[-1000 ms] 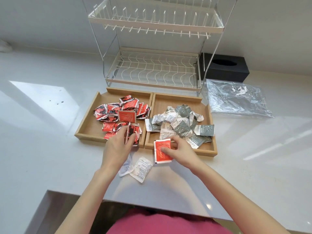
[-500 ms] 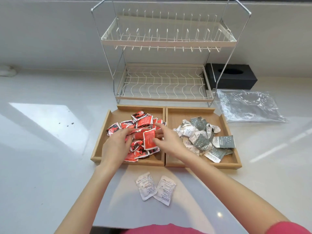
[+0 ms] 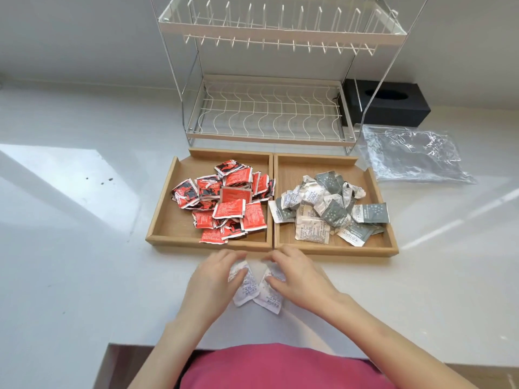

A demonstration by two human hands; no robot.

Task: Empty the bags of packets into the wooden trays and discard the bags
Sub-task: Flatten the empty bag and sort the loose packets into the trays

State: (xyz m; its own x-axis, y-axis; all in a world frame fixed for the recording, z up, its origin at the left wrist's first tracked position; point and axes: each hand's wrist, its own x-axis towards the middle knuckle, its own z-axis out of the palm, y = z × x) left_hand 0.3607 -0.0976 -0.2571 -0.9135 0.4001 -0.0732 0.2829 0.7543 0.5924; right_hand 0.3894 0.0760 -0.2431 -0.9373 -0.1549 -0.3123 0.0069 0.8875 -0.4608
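Observation:
Two wooden trays sit side by side on the white counter. The left tray [image 3: 159,209] holds a heap of red packets [image 3: 230,204]. A heap of grey and white packets [image 3: 327,209] fills the right tray [image 3: 337,251]. Just in front of the trays lie two white packets, touching at their near corners. My left hand [image 3: 214,282] pinches the top of the left white packet [image 3: 243,293] between fingers and thumb. My right hand [image 3: 299,279] does the same on the right white packet [image 3: 270,299]. Both packets still rest on the counter.
An empty clear plastic bag [image 3: 412,157] lies flat at the right, behind the right tray. A two-tier wire dish rack [image 3: 266,116] stands directly behind the trays, with a black tissue box [image 3: 393,108] beside it. The counter's front edge [image 3: 134,345] runs just below my wrists.
Both hands left the red packets in the left tray and came back toward me. They now rest on the two white packets on the counter. The view has tilted down and moved closer.

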